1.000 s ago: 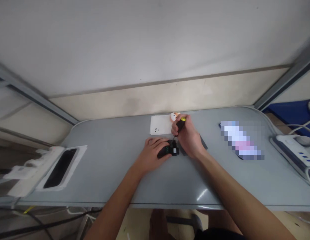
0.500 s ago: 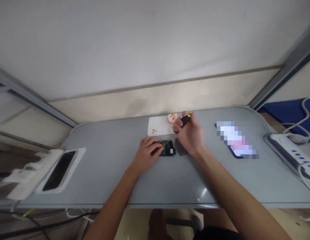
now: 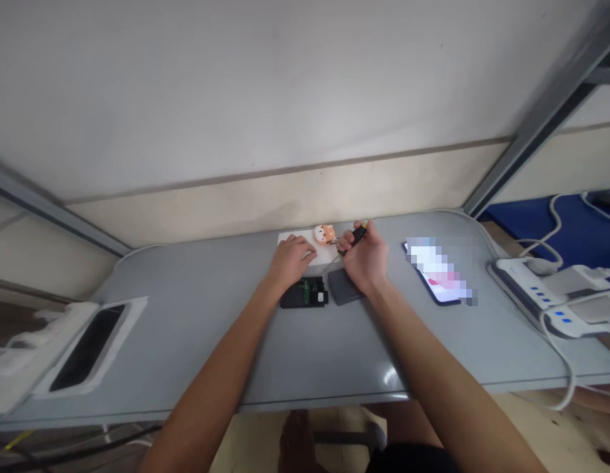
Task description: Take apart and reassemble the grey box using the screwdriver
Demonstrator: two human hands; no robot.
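My right hand is wrapped round the dark handle of a screwdriver with a yellow end, its thin shaft slanting down to the left. Over the left part of a white sheet is my left hand, fingers bent; whatever its fingertips hold, if anything, is hidden. Just below it lies a black device with a green circuit board. A dark grey flat cover rests beside the device, partly under my right hand. An orange and white animal-faced item sits on the sheet.
A lit phone lies to the right, near a white power strip with cables. On the left, a black-screened phone rests on white material beside another white strip. The grey table meets a wall behind.
My left hand has left the black device and moved up over the white sheet. The screwdriver, still in my right hand, no longer reaches the circuit board. The view has shifted to the right.
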